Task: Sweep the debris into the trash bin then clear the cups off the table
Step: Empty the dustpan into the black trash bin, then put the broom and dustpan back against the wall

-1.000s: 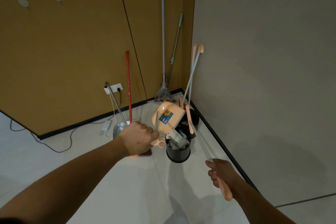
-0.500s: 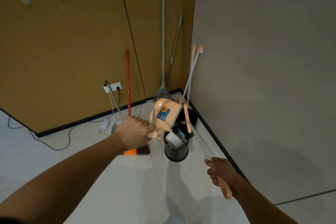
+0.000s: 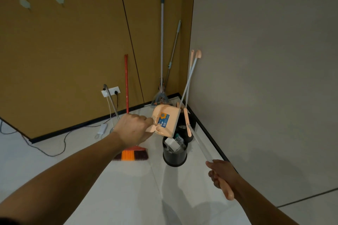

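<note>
While tipping peach plastic dustpan [image 3: 165, 120] over round black trash bin [image 3: 175, 153]: left hand [image 3: 132, 129] pinching pan edge, right hand [image 3: 222, 174] gripping long handle; next, shake debris out

The left hand [image 3: 132, 129] is covering the lower handle of the red broom [image 3: 126, 86] and hiding its own fingertips behind the peach dustpan [image 3: 164, 120]. The dustpan is blocking part of the black trash bin's [image 3: 174, 157] rim; the bin's contents are showing too small to identify. Both forearms are running off the bottom edge
</note>
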A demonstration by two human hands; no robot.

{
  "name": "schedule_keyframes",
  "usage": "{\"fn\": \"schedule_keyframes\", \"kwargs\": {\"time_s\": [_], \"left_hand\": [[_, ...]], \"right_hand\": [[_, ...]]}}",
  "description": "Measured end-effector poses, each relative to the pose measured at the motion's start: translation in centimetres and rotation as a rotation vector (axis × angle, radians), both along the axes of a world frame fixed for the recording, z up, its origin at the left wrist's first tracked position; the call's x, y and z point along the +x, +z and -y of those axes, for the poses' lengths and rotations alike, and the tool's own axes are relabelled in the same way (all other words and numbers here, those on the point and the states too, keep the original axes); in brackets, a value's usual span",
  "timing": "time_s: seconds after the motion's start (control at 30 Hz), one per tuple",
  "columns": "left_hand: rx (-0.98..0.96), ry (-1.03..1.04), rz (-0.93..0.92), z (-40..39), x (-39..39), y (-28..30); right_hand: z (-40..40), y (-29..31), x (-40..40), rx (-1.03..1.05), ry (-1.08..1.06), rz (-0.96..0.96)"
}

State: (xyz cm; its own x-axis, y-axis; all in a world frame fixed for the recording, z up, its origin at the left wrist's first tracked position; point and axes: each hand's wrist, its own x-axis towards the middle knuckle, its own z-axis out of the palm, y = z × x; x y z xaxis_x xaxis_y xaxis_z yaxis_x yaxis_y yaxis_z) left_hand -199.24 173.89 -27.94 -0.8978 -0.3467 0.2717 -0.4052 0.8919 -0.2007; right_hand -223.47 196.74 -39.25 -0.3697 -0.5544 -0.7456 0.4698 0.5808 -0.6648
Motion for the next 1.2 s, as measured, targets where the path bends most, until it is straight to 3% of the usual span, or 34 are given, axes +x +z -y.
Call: {"fn": "schedule_keyframes", "kwargs": {"time_s": [0.27, 0.47, 0.67, 0.8, 1.0, 1.1, 1.2], "left_hand": [[-0.011, 0.104, -0.043, 2.5, -1.7, 2.3], [0.0, 0.036, -0.073, 3.9, -5.6, 4.2], [0.047, -0.133, -0.1, 2.5, -9.9, 4.0], [0.0, -0.254, -0.091, 0.5, -12.8, 2.9], [-0.031, -0.424, -0.051, -4.2, -17.5, 0.8], [0.001, -0.548, -0.015, -6.5, -20.0, -0.1], [0.029, -0.649, 0.033, -8.8, -23.5, -0.9]], "right_hand": [[0.8, 2.5, -0.4, -0.012, -0.097, -0.034], [1.5, 8.4, -1.6, -0.035, -0.132, -0.145], [-0.4, 11.7, -1.2, -0.314, -0.278, -0.036], [-2.3, 12.9, -0.9, -0.314, -0.327, -0.175], [-6.6, 13.6, -2.4, -0.408, -0.154, -0.343], [-7.9, 13.4, -4.4, -0.353, -0.147, -0.572], [-9.2, 12.5, -7.0, -0.169, -0.102, -0.812]]}}
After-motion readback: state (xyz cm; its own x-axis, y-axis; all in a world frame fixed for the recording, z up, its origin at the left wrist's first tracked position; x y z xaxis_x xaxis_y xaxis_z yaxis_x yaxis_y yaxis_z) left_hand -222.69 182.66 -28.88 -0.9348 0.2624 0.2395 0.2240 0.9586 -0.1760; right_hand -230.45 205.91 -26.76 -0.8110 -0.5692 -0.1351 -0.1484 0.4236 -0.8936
